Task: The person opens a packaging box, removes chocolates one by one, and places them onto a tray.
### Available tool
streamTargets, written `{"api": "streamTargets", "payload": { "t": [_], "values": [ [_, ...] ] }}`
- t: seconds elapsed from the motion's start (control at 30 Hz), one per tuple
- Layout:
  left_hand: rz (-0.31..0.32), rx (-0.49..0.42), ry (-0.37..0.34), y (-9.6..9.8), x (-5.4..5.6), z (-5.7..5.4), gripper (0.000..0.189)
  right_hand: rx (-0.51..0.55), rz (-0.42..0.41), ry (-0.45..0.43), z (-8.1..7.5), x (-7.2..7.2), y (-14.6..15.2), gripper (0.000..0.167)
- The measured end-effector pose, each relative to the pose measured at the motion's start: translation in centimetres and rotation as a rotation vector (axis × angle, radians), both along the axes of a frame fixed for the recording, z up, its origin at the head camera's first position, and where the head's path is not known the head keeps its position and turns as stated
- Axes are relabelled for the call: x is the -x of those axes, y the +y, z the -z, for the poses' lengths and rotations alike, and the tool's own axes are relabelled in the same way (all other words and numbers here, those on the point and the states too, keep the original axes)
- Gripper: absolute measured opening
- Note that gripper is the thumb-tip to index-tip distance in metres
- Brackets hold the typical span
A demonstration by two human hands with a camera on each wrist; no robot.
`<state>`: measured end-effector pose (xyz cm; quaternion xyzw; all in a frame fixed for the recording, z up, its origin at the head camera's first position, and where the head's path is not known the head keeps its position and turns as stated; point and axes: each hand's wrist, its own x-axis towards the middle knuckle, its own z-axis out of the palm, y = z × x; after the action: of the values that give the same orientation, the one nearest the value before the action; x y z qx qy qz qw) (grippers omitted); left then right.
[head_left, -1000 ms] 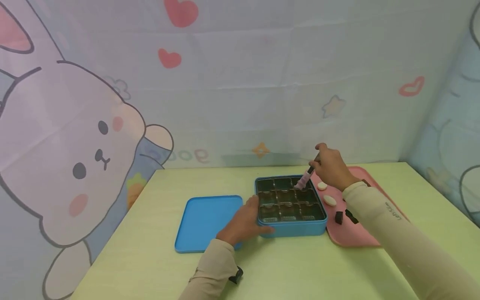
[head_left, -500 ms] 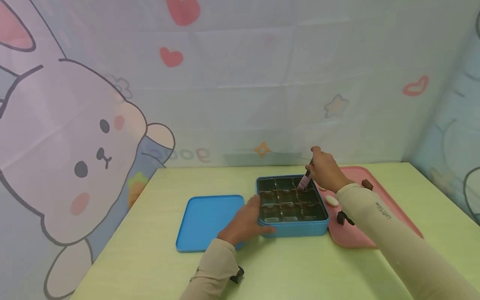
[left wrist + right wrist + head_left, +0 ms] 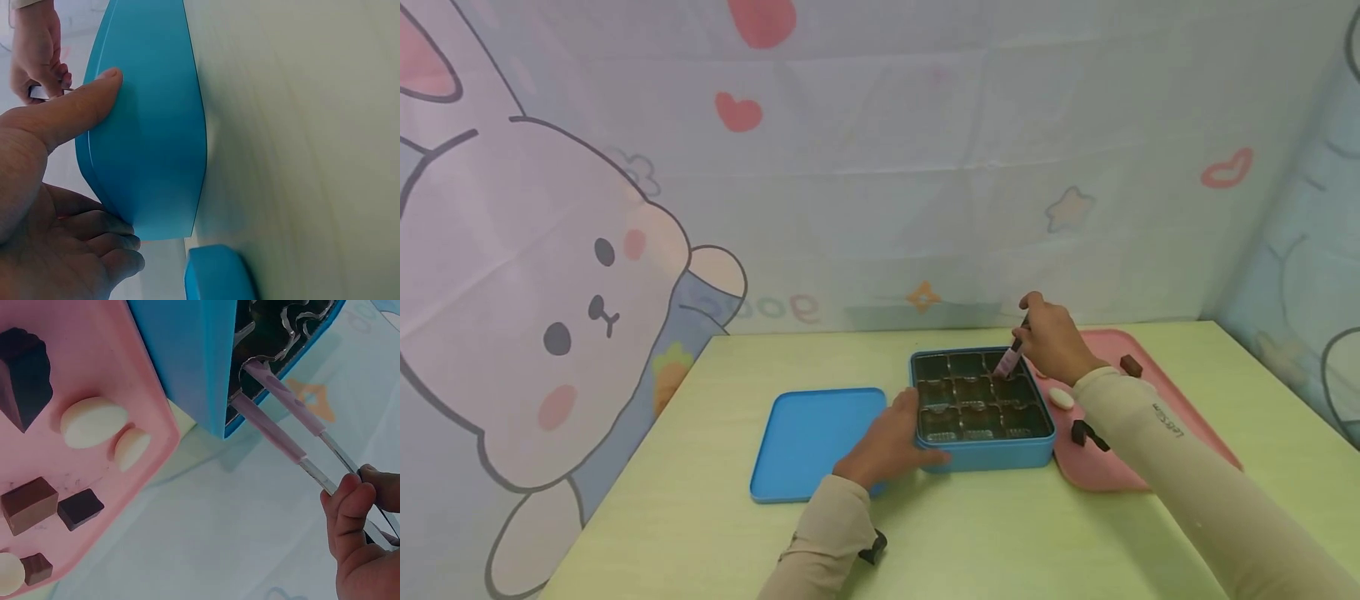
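Observation:
A blue box (image 3: 988, 457) stands on the table, its dark insert (image 3: 973, 392) divided into several compartments. At its near left corner my left hand (image 3: 883, 442) holds it. In the left wrist view the thumb lies along the front wall and the fingers rest at the side. My right hand (image 3: 1056, 337) pinches tongs (image 3: 1009, 362) with pinkish sleeves on the tips. Those tips reach down into the far right compartment; the right wrist view shows the two arms (image 3: 269, 428) slightly apart. Whether anything sits between the tips is hidden.
A pink tray (image 3: 1105, 475) lies against the box's right side. On it are white ovals (image 3: 94, 423), brown blocks (image 3: 29, 505) and a large dark piece (image 3: 25, 375). The blue lid (image 3: 816, 442) lies left of the box. A printed cloth (image 3: 880, 167) hangs behind the table.
The right hand has moved slightly left and the tongs stand steeper, their tips lower in the far right compartment. The left hand and box stay in place.

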<state>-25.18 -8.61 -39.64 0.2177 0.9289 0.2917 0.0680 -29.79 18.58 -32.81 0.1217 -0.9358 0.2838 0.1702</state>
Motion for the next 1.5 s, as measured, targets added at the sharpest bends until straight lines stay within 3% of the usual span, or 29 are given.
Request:
{"api": "streamTargets", "payload": {
  "t": [0.23,0.53,0.77,1.2,1.5],
  "values": [
    [0.003,-0.003,0.0,0.1,-0.1,-0.2,0.113,-0.004,-0.004,0.108,-0.9,-0.6,0.8,0.035],
    [0.004,-0.027,-0.02,0.0,-0.2,-0.3,0.112,-0.001,0.025,0.147,-3.7,-2.8,1.9,0.036],
    [0.01,-0.029,-0.021,-0.2,-0.5,-0.7,0.111,0.002,0.073,0.175,-4.6,-4.3,4.5,0.037],
    [0.021,-0.023,0.005,0.0,-0.5,-0.2,0.112,-0.03,0.159,0.218,-3.8,-7.1,10.0,0.034],
    [0.032,-0.04,-0.003,-0.1,-0.5,-0.2,0.112,-0.051,0.205,0.157,-2.7,-8.3,14.1,0.036]
  ]
}}
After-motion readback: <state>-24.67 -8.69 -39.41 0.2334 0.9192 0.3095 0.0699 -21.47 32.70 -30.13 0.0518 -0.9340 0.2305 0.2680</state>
